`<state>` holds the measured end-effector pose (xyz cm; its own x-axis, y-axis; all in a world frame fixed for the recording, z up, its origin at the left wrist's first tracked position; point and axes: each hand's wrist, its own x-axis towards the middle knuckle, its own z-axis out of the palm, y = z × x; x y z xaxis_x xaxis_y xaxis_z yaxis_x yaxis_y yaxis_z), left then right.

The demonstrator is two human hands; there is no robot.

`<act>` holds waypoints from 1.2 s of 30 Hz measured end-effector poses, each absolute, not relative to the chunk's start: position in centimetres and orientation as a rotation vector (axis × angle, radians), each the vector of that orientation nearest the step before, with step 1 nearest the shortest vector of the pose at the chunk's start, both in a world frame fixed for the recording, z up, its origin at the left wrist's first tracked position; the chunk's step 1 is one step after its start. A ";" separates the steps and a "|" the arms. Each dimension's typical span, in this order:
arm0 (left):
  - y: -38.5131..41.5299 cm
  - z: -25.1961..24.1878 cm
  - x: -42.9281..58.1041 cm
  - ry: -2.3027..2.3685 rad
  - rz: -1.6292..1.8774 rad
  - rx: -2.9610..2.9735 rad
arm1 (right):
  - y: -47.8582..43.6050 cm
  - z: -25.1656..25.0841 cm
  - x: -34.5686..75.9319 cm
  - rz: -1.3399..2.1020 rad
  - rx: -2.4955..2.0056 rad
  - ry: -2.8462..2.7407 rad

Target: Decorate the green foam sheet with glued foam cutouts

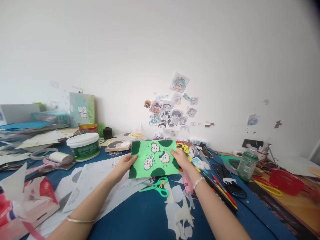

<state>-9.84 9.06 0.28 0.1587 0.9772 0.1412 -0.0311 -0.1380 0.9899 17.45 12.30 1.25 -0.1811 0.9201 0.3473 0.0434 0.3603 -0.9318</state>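
Observation:
I hold a green card (153,159) up over the table with both hands. It has dark green blobs at its edges and three white cartoon animal cut-outs stuck in the middle. My left hand (124,165) grips its left edge, thumb on the front. My right hand (180,158) grips its right edge, and a silver bracelet sits on that wrist. Green-handled scissors (158,186) lie on the blue table cover just below the card.
White paper scraps (181,213) lie near me. A white tub (83,145) and a pink lint roller (53,159) stand at the left. Pencils (223,193), a green jar (247,165) and a red basket (285,181) sit at the right. Stickers (170,111) cover the wall.

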 end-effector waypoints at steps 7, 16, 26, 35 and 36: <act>7.6 -0.5 -6.8 0.959 1.071 1.445 | 10.1 0.1 20.5 0.981 -0.916 -1.368; 6.7 -1.7 -3.8 0.989 1.091 1.422 | 8.9 -0.1 23.0 1.125 -0.973 -1.280; 7.4 0.3 -6.7 1.050 1.071 1.437 | 7.6 0.3 19.9 1.144 -0.888 -1.306; 10.5 0.9 -12.7 1.376 1.613 1.295 | 8.0 1.1 20.4 1.027 -0.920 -1.353; 10.8 1.1 -13.6 1.424 1.661 1.271 | 8.1 1.1 20.9 1.002 -0.937 -1.317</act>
<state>-13.57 10.76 1.05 -0.3601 0.8908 0.2771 0.1380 -0.2429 0.9602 20.93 8.14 1.14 -0.0028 0.9503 0.3112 -0.0463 0.3107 -0.9494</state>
